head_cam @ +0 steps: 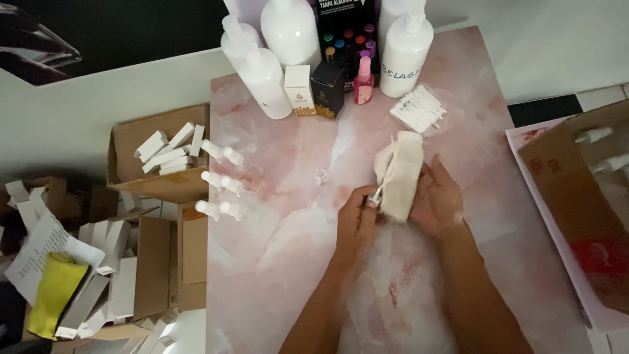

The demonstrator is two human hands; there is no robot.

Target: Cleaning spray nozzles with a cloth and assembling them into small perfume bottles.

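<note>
My right hand (pixel 438 200) grips a folded off-white cloth (pixel 402 172) above the pink marble tabletop (pixel 282 262). My left hand (pixel 357 213) pinches a small object with a silver top (pixel 375 196) against the cloth's lower left edge; most of that object is hidden by the cloth and my fingers. A small clear cap (pixel 320 175) lies on the table just left of my hands.
Several small clear spray bottles (pixel 221 182) lie at the table's left edge beside a cardboard box of white cartons (pixel 167 149). White pump bottles (pixel 265 82), small boxes (pixel 327 90), a pink bottle (pixel 363 82) and bagged white sticks (pixel 418 108) stand behind. Another cardboard box (pixel 583 196) is at the right.
</note>
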